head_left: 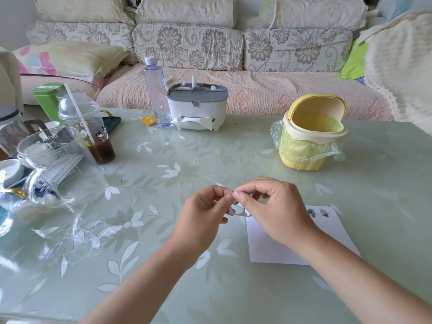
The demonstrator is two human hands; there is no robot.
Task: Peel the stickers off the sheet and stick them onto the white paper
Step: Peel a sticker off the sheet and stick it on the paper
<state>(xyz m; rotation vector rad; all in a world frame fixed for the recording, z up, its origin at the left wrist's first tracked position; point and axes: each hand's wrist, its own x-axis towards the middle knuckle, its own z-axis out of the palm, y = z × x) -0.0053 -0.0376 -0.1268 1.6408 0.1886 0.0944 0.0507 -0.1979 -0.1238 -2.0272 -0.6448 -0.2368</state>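
Head view: hands [203, 210] [274, 208] mostly hide sticker sheet [240, 213].

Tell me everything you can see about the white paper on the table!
The white paper is a plain rectangular sheet lying flat on the pale green table, to the person's right. Two small cartoon stickers sit side by side near its far edge. The right hand and forearm cross in front of it, hiding part.

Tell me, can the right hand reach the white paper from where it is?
Probably yes. The right hand, pinching the sticker sheet with the left hand, looks right over the left edge of the white paper, and nothing lies between. Two stickers sit by its far edge.
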